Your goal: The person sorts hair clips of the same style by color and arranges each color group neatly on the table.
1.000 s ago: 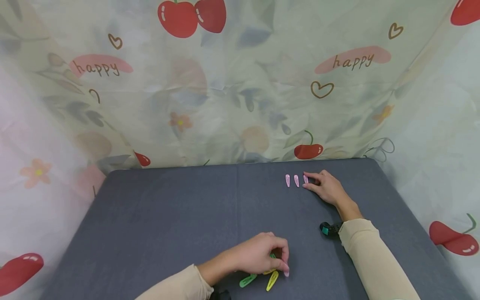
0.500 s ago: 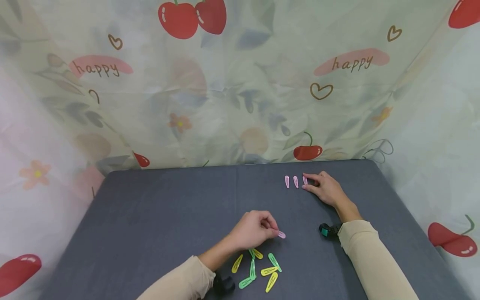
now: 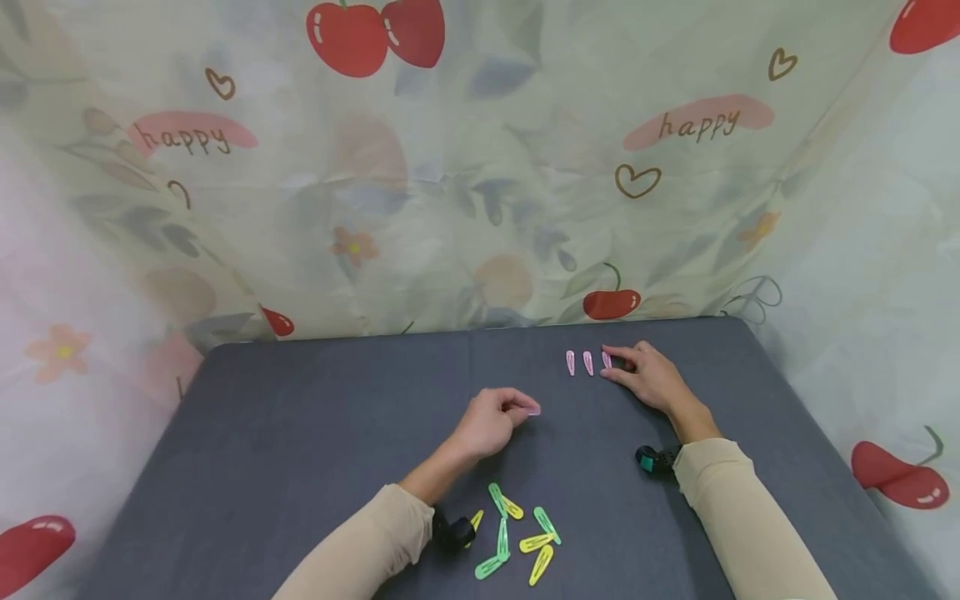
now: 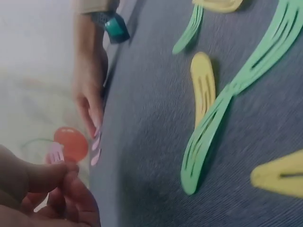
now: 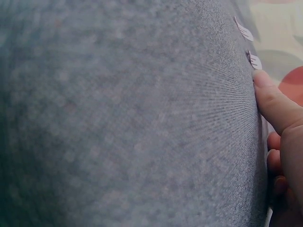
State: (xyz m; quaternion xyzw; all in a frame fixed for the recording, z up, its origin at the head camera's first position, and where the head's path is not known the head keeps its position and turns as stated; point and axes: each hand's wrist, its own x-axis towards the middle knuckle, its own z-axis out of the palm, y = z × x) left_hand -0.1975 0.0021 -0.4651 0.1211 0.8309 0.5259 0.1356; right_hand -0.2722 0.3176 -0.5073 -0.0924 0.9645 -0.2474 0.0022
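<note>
My left hand pinches a pink snap hair clip between thumb and fingertips, raised over the middle of the table. In the left wrist view this pink clip pokes up from the fingertips. Near the far edge, my right hand has its thumb and a finger at the two ends of another pink hair clip on the table. Left of it, two more pink clips, one outer and one inner, stand in a row with it. The right wrist view shows my thumb beside the row.
A loose group of green hair clips and yellow hair clips lies near the front of the dark grey table, some overlapping. A printed curtain hangs behind the table and along both sides.
My left hand has risen from the green and yellow clips with a pink clip and moved away from me towards the table's middle, uncovering the group. My right hand has stayed in place.
</note>
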